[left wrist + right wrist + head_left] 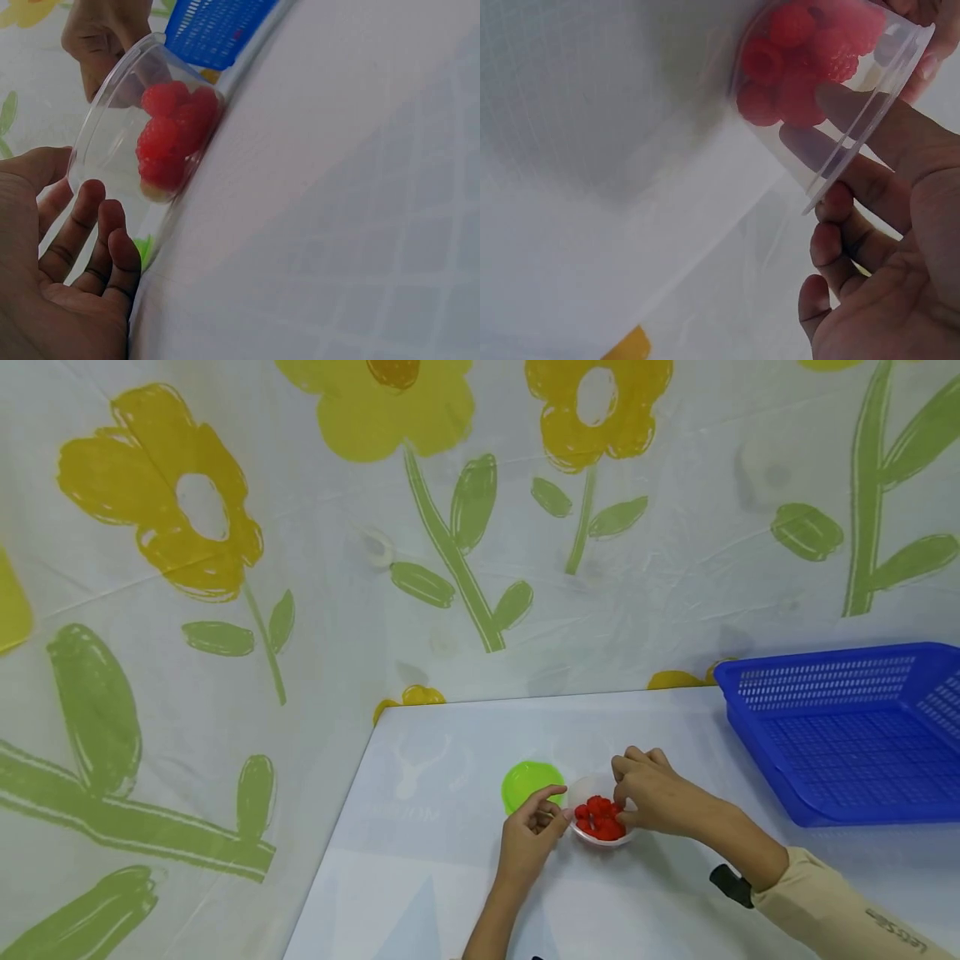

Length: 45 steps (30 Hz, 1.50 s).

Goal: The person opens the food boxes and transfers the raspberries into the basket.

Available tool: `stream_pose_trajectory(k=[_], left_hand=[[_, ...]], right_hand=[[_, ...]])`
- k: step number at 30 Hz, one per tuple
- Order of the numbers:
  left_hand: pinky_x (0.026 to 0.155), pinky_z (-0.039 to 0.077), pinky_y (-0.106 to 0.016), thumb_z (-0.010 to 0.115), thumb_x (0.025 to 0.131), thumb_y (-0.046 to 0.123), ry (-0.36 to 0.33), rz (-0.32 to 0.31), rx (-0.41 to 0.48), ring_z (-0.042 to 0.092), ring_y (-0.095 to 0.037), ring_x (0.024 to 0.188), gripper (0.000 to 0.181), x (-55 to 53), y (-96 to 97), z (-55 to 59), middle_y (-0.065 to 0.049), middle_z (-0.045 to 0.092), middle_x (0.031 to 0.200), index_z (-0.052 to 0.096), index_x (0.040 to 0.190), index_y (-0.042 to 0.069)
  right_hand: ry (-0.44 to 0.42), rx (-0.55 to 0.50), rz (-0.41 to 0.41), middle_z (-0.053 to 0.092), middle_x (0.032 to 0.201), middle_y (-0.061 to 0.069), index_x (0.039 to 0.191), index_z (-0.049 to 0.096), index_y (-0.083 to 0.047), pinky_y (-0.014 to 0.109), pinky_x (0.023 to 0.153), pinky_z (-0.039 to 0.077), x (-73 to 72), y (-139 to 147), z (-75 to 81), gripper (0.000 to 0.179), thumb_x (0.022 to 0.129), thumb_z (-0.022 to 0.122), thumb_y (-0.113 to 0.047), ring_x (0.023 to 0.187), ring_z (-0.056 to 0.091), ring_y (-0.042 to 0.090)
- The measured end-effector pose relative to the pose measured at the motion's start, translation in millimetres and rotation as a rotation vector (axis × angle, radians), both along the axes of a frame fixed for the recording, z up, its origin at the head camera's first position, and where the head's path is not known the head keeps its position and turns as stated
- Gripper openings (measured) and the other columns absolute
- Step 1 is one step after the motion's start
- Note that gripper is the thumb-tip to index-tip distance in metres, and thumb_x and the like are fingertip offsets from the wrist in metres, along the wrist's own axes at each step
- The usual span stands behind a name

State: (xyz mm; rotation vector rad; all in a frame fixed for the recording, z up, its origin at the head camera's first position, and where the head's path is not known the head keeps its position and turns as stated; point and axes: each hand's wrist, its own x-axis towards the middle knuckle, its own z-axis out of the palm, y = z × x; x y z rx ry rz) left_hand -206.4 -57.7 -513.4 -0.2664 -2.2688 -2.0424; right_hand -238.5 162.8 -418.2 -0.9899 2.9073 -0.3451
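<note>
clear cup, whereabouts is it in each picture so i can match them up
Head: the clear cup is in the lower half, right of centre, between the left hand and right hand.
Left wrist: upper left, slanted in the frame.
Right wrist: upper right, slanted, partly cut off by the top edge.
Shared landmark: the red berries inside it.

white table; on it: round green item; clear cup just beside it; blue basket well apart, right side
</note>
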Motion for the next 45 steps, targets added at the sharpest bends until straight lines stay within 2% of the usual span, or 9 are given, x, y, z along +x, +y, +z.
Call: stream_pose_trajectory(k=[8,13,20,28,34,41,45], left_hand=[[0.060,0.047,-0.018,0.076,0.091,0.027,-0.018,0.002,-0.017,0.057,-0.011,0.071,0.032,2.1,1.0,0.0,0.003,0.065,0.086,0.071,0.122,0.021],[0.061,0.048,-0.018,0.075,0.092,0.026,-0.012,-0.001,-0.019,0.057,-0.011,0.071,0.032,2.6,0.6,2.4,0.003,0.065,0.086,0.070,0.123,0.019],[0.062,0.049,-0.019,0.075,0.092,0.026,-0.009,-0.007,-0.018,0.059,-0.009,0.071,0.034,0.6,0.0,3.7,0.003,0.065,0.087,0.069,0.124,0.017],[0.061,0.049,-0.019,0.075,0.092,0.024,-0.014,-0.010,-0.017,0.058,-0.012,0.071,0.033,1.2,-0.6,2.3,0.002,0.065,0.087,0.069,0.124,0.019],[0.061,0.048,-0.019,0.075,0.092,0.022,-0.009,-0.014,-0.011,0.058,-0.011,0.070,0.032,1.2,-0.9,3.8,0.002,0.065,0.087,0.070,0.123,0.021],[0.061,0.049,-0.019,0.075,0.092,0.026,-0.019,-0.011,-0.011,0.058,-0.012,0.071,0.032,1.3,-0.6,3.3,0.002,0.065,0.087,0.070,0.123,0.022],[0.061,0.048,-0.019,0.075,0.091,0.026,-0.018,-0.012,-0.010,0.058,-0.012,0.071,0.033,0.6,-0.8,2.8,0.002,0.065,0.087,0.070,0.123,0.021]], right_hand=[[-0.001,-0.049,-0.032,0.051,0.086,-0.010,0.076,0.079,-0.022,0.042,0.079,0.036,-0.4,5.1,-4.6,0.011,0.074,0.089,-0.026,0.093,0.045,0.016],[0.044,-0.109,-0.026,0.049,0.086,-0.011,0.075,0.076,-0.025,0.042,0.079,0.035,0.5,10.7,-2.8,0.013,0.073,0.089,-0.026,0.093,0.044,0.015],[0.126,-0.204,-0.002,0.049,0.088,-0.010,0.081,0.076,-0.025,0.042,0.077,0.033,0.5,21.1,8.0,0.016,0.074,0.089,-0.019,0.092,0.043,0.015],[0.202,-0.266,-0.043,0.051,0.088,-0.008,0.080,0.076,-0.025,0.041,0.074,0.032,0.9,35.2,23.7,0.019,0.072,0.090,-0.015,0.093,0.044,0.016],[0.262,-0.270,-0.056,0.052,0.087,-0.009,0.083,0.077,-0.023,0.043,0.074,0.033,-0.8,49.7,33.8,0.019,0.071,0.089,-0.013,0.091,0.045,0.018],[0.371,-0.310,-0.030,0.050,0.086,-0.011,0.080,0.077,-0.023,0.041,0.069,0.028,-2.9,69.0,40.8,0.023,0.066,0.091,-0.010,0.090,0.044,0.015],[0.381,-0.313,-0.057,0.051,0.087,-0.009,0.080,0.077,-0.022,0.041,0.068,0.027,-2.8,81.6,45.6,0.025,0.065,0.092,-0.010,0.089,0.042,0.015]])
